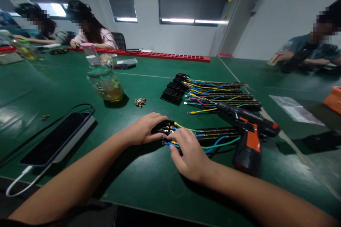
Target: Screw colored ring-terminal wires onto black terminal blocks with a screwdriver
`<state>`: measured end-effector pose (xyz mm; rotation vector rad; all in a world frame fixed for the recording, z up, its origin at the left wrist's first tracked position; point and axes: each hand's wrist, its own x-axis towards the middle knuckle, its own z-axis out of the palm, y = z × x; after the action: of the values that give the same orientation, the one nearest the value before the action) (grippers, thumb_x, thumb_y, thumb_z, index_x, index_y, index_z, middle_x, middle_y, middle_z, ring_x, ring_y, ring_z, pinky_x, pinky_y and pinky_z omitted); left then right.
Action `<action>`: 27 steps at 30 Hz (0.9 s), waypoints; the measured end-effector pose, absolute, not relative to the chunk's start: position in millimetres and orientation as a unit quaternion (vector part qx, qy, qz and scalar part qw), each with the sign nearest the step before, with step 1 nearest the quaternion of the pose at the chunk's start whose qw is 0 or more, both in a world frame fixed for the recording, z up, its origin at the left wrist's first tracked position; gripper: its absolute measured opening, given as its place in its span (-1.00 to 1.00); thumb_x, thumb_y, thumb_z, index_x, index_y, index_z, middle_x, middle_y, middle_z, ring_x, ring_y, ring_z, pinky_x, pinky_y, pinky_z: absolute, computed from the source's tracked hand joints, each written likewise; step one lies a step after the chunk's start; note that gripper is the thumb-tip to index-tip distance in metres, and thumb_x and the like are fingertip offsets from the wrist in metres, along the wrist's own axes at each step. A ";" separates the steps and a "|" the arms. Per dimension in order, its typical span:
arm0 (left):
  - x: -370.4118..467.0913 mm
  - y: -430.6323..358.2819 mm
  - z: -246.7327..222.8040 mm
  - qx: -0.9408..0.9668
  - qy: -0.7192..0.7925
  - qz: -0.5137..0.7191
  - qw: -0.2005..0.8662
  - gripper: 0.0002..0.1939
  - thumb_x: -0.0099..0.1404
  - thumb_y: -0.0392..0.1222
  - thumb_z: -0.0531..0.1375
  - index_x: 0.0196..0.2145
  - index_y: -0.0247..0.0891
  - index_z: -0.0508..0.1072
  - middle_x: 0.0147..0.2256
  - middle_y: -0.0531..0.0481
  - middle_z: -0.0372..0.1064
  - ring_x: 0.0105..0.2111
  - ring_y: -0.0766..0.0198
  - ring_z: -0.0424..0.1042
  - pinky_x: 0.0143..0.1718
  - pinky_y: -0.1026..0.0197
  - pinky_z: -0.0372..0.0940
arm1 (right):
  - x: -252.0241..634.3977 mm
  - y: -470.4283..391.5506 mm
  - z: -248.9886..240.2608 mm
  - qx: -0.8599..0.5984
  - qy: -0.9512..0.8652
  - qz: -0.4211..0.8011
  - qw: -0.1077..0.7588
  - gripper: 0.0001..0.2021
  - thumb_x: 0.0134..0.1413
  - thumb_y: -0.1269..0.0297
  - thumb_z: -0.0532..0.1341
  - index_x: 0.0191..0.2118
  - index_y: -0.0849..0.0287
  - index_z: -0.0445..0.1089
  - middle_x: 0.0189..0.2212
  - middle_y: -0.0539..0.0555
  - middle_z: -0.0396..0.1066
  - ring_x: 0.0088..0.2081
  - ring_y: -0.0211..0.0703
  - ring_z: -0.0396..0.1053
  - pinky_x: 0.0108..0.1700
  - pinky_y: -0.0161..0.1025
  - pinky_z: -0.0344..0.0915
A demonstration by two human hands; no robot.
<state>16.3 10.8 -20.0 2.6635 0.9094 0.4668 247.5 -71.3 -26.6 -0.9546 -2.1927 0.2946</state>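
Observation:
My left hand is closed around a black plastic terminal housing, with fingers over its far side and the thumb on the near side. Metal contacts show inside the housing. My right hand is at the housing's right end, its index finger and thumb closed on a wire with a ring terminal. Yellow, blue and green wires run right from there beside a long black strip with metal contacts. The fingers partly hide the housing and wire ends.
A black and orange cordless screwdriver lies across the strips at right. Several wired strips with black housings lie beyond. Small screws form a pile near a jar of liquid. A phone lies left; co-workers sit around the table.

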 end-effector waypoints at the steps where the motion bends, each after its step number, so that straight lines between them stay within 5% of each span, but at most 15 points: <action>1: 16.2 10.9 -19.6 0.925 0.313 0.162 0.144 -0.49 0.46 0.09 0.17 0.20 -0.28 0.32 -0.02 -0.24 0.43 -0.03 -0.01 0.42 0.02 0.00 0.34 | 248.6 -71.8 -30.6 -0.358 -0.867 0.075 0.338 -0.83 0.27 0.41 0.13 -0.09 0.20 0.43 -0.18 0.16 0.47 -0.13 -0.05 0.36 -0.07 -0.10 0.26; 9: 16.1 11.4 -14.6 0.923 0.313 0.153 0.161 -0.47 0.46 0.11 0.18 0.20 -0.30 0.32 -0.02 -0.23 0.43 -0.03 -0.01 0.41 0.02 -0.02 0.32 | 251.6 -75.6 -43.2 -0.252 -0.916 -0.114 0.290 -0.75 0.38 0.17 0.18 -0.34 0.15 0.42 -0.35 0.06 0.47 -0.25 -0.06 0.28 -0.15 -0.06 0.12; 15: 14.9 13.7 -15.6 0.924 0.307 0.156 0.168 -0.48 0.44 0.12 0.20 0.19 -0.29 0.34 -0.03 -0.21 0.43 -0.04 0.00 0.40 0.01 0.01 0.31 | 251.9 -81.0 -37.3 -0.310 -0.904 -0.166 0.244 -0.85 0.32 0.44 0.14 -0.24 0.17 0.45 -0.22 0.13 0.52 -0.18 0.00 0.33 -0.10 -0.01 0.11; 21: 12.5 15.5 -18.2 0.925 0.295 0.164 0.173 -0.47 0.44 0.12 0.20 0.19 -0.28 0.34 -0.03 -0.20 0.42 -0.04 0.01 0.40 0.02 0.00 0.31 | 250.9 -81.9 -33.6 -0.400 -0.877 -0.185 0.188 -0.78 0.24 0.22 0.29 -0.07 0.22 0.48 -0.13 0.16 0.51 -0.14 0.07 0.33 -0.07 0.02 0.10; 27: 12.1 16.9 -18.6 0.926 0.287 0.171 0.176 -0.47 0.44 0.14 0.20 0.19 -0.26 0.34 -0.03 -0.19 0.42 -0.04 0.01 0.40 0.02 -0.01 0.32 | 252.0 -83.2 -29.4 -0.439 -0.863 -0.189 0.160 -0.72 0.21 0.04 0.32 -0.15 0.17 0.47 -0.18 0.13 0.49 -0.16 0.10 0.31 -0.08 0.06 0.06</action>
<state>12.1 16.9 -18.6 2.6218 0.8120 0.4848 252.0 -83.2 -29.4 -1.2555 -2.4668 -0.5389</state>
